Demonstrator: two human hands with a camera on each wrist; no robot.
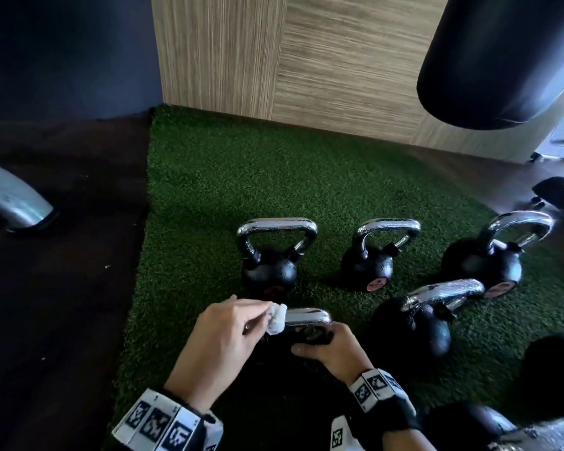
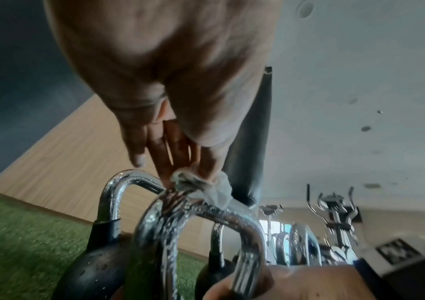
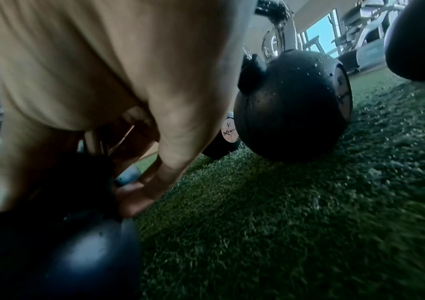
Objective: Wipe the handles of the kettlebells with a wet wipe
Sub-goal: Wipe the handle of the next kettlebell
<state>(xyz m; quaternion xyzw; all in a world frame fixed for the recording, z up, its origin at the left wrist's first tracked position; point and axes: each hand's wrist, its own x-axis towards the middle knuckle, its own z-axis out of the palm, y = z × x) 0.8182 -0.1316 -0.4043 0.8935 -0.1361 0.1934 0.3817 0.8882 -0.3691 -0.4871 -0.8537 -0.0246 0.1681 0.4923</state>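
Observation:
On the green turf point(image 1: 241, 177) stands the nearest black kettlebell, its chrome handle point(image 1: 306, 316) wet with droplets. My left hand point(image 1: 258, 315) pinches a crumpled white wet wipe point(image 1: 277, 319) and presses it on the left end of that handle. The left wrist view shows the wipe point(image 2: 201, 188) bunched on top of the handle point(image 2: 206, 215) under my fingertips point(image 2: 208, 168). My right hand point(image 1: 316, 345) grips the handle's right leg, fingers curled round it point(image 2: 247, 284). The ball point(image 3: 78, 253) lies dark under my right hand point(image 3: 139, 194).
Several more kettlebells stand on the turf: one straight ahead point(image 1: 271, 271), others to the right point(image 1: 368, 268) point(image 1: 482, 265) point(image 1: 414, 327). A black punching bag point(image 1: 502, 60) hangs at upper right. A wood-panel wall point(image 1: 306, 60) is behind; a metal tube point(image 1: 13, 196) rests on the dark floor at left.

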